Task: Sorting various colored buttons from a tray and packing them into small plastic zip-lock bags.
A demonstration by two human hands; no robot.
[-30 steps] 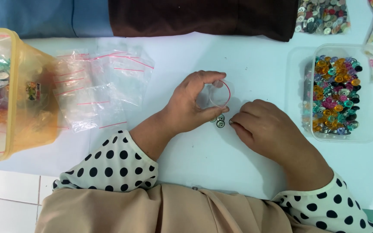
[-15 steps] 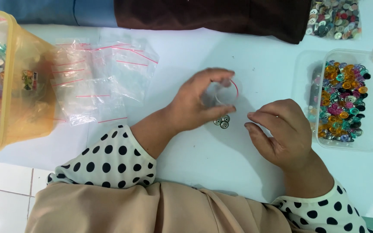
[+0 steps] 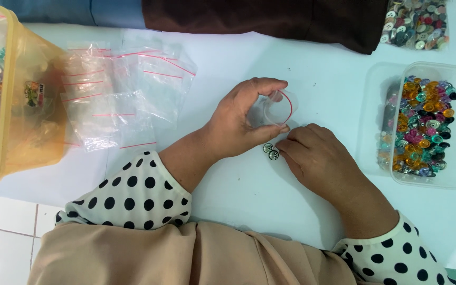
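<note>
Left hand: the left hand [image 3: 238, 124] rests on the white table [image 3: 238, 200], thumb and fingers curled round a small clear zip bag [image 3: 276, 108] with a red strip at its mouth, holding the mouth open in a ring.
Small bag: it sits pinched between the left thumb below and the forefinger above, its opening turned toward the right hand.
Right hand: the right hand [image 3: 320, 158] lies knuckles up just right of the bag, fingers bent down to the table; I cannot tell whether the fingertips grip anything.
Two buttons: two small round buttons [image 3: 271, 151] lie side by side on the table, just below the bag's mouth, in the gap between the hands, right beside the right fingertips.
Button tray: a clear plastic tub [image 3: 439, 177] of mixed coloured buttons stands right of the right hand.
Spare bags: a heap of empty zip bags [image 3: 117, 95] lies left of the left hand.
Yellow box: a translucent yellow box [image 3: 32, 121] stands at the far left edge.
</note>
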